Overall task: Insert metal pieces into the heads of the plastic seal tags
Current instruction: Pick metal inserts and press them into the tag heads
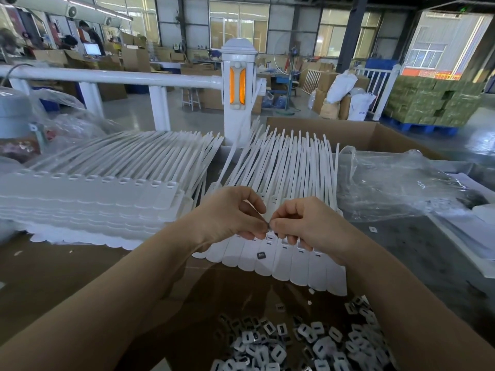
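Tags [270,259] lie in a row just under both hands — left hand [230,218] and right hand [305,223] pinch one metal piece [268,228] between fingertips. Best to square it over the slot below, then press straight down.

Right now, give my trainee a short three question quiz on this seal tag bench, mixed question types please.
1. True or false: both hands, left hand and right hand, meet over the row of white plastic seal tags.
2. Where is the heap of small metal pieces? A) nearest the person B) on the white rail C) inside the clear plastic bag
3. Fill in: one loose dark metal piece lies on a ____.

Key: 1 true; 2 A; 3 tag
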